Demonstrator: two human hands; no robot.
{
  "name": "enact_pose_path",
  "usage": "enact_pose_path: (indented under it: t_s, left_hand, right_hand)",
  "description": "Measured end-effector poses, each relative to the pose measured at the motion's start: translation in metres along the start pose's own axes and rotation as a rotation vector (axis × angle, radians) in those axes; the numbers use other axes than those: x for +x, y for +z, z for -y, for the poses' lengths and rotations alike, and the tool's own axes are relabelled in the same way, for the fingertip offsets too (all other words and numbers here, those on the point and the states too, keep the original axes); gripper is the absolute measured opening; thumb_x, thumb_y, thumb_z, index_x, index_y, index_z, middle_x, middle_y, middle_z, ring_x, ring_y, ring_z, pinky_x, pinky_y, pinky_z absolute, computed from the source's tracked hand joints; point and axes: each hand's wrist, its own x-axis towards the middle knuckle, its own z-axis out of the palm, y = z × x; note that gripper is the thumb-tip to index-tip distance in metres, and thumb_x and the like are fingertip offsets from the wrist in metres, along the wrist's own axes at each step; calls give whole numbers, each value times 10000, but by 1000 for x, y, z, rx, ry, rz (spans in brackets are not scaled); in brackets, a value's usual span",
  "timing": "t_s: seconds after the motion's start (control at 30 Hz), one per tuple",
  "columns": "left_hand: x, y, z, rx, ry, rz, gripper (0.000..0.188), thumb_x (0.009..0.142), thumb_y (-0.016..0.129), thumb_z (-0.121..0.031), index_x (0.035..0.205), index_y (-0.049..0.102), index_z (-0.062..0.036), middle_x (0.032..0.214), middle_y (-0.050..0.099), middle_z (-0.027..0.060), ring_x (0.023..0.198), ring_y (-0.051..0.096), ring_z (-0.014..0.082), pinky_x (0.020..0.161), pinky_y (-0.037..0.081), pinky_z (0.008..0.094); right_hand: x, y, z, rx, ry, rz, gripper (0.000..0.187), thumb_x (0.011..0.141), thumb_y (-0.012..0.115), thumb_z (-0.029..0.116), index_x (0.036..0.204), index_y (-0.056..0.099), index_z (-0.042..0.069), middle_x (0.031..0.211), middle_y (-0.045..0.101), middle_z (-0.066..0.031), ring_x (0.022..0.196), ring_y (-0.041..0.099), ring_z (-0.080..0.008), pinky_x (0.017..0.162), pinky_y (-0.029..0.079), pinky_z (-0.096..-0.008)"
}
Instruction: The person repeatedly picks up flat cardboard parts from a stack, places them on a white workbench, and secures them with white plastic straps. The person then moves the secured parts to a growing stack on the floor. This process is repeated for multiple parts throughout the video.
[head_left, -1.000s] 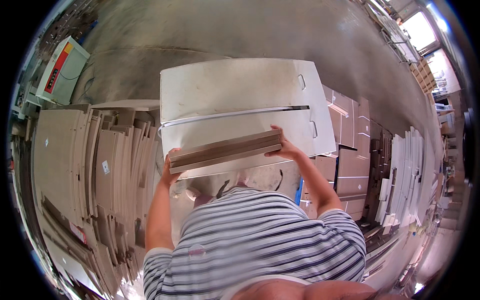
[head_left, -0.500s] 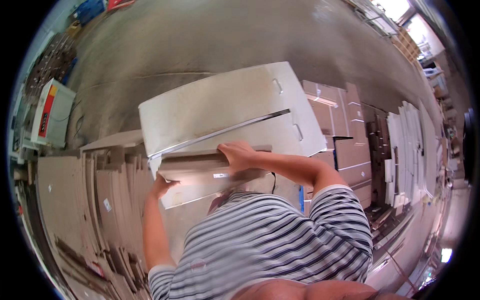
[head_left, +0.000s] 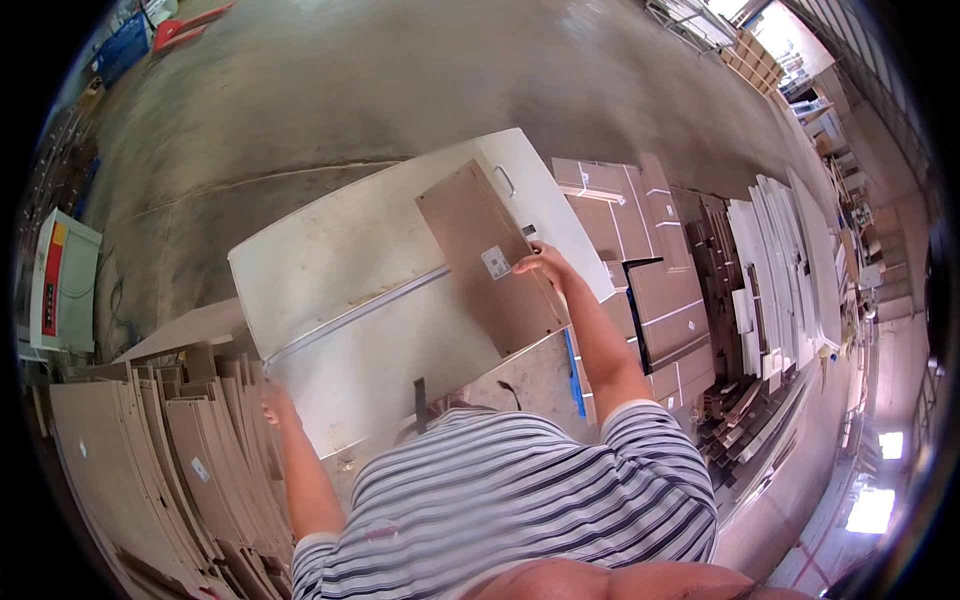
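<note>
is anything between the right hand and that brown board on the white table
Nothing visible. The right hand already rests on the right edge of the brown board, which lies flat on the white table. The left hand is apart from it, down at the table's near-left edge beside the stacked boards.

— Looking like a factory floor or woodworking shop?
— Seeming so: bare concrete floor point(head_left: 330, 90) stretching wide, flat brown panels point(head_left: 170, 470) leaning in rows at left, more cut boards point(head_left: 650, 270) lying stacked at right beside white sheets point(head_left: 780, 260).
— Anything else pointing that way?
— A pale worktable point(head_left: 340, 290) standing in the middle, a white machine cabinet point(head_left: 60, 285) sitting at the far left.
</note>
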Motion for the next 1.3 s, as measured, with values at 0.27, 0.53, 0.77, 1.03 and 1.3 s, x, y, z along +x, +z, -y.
enact_pose_path:
  t_s: [0.27, 0.53, 0.77, 1.03, 1.3]
  left_hand:
    - [92, 22, 5, -1067, 30, 449, 743, 912, 472, -611, 1390, 435, -44, 1456, 424, 125, 1336, 394, 264, 1106, 281, 423]
    - [88, -6, -40, -1276, -50, 100, 292, 889, 612, -144, 1169, 595, -61, 1061, 584, 62, 957, 569, 160, 819, 471, 305]
    - [-109, -123, -150, -1098, 477, -224, 293, 916, 490, -77, 1199, 546, -25, 1006, 564, 73, 854, 570, 167, 700, 484, 259]
    - [-287, -89, -211, -14, 1459, -330, 202, 948, 474, -91, 1024, 658, -58, 962, 624, 67, 893, 592, 227, 792, 481, 343]
    - [-422, -88, -274, 143, 1721, -450, 457, 810, 541, 72, 1241, 597, -70, 843, 557, 72, 725, 512, 255, 638, 456, 356]
  right_hand:
    - [27, 5, -54, -863, -275, -378, 756, 756, 718, 347, 1383, 413, 56, 1433, 377, -180, 1373, 298, -347, 1104, 265, -505]
    - [-24, 139, -9, -1673, -821, -114, 383, 906, 489, 249, 1230, 584, 68, 1531, 287, -47, 1462, 90, -253, 1153, 130, -558]
    - [18, 118, -37, -1786, -744, -216, 407, 916, 455, 232, 1256, 584, 48, 1548, 256, -73, 1468, 34, -282, 1148, 119, -575]
    - [-74, 120, 70, -810, -1604, 23, 522, 877, 555, 131, 1387, 447, 113, 1460, 384, -108, 1397, 302, -259, 1168, 190, -442]
    - [36, -67, 41, -981, -1146, -470, 191, 810, 501, 43, 957, 618, 80, 882, 602, -103, 922, 604, -274, 810, 499, -398]
